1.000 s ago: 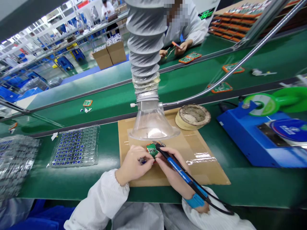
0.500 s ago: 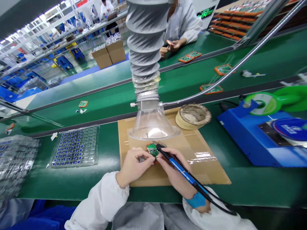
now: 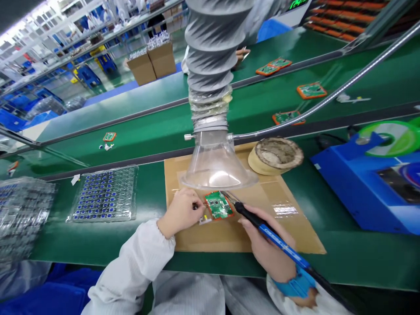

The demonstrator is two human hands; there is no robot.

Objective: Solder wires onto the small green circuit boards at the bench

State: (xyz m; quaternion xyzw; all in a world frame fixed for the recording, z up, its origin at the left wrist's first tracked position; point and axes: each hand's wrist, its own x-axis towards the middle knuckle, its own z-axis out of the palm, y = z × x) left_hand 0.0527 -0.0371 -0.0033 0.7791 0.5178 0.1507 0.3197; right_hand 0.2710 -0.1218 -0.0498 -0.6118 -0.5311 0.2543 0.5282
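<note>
A green circuit board (image 3: 219, 205) in an orange frame lies on the brown cardboard sheet (image 3: 210, 239), below the clear funnel hood (image 3: 218, 168). My right hand (image 3: 271, 249) is closed around a blue and black soldering iron (image 3: 278, 243), its tip end at the board's upper right edge. At the board's left side my left hand (image 3: 183, 213) is closed in a pinch on a small dark part (image 3: 196, 205), mostly hidden by the fingers. A small white and yellow piece (image 3: 205, 220) lies between that hand and the board.
A round yellowish bowl (image 3: 274, 156) stands at the sheet's back right. To the right is a blue machine (image 3: 357, 188); to the left, a clear tray (image 3: 103, 194) of small blue parts. Past the hood, framed boards (image 3: 311, 90) lie on the green belt, and another person's hand (image 3: 242, 54) shows.
My hands have moved apart, uncovering the board. The right hand with the soldering iron has shifted right. The view has shifted slightly, and the person opposite is now mostly hidden behind the hose.
</note>
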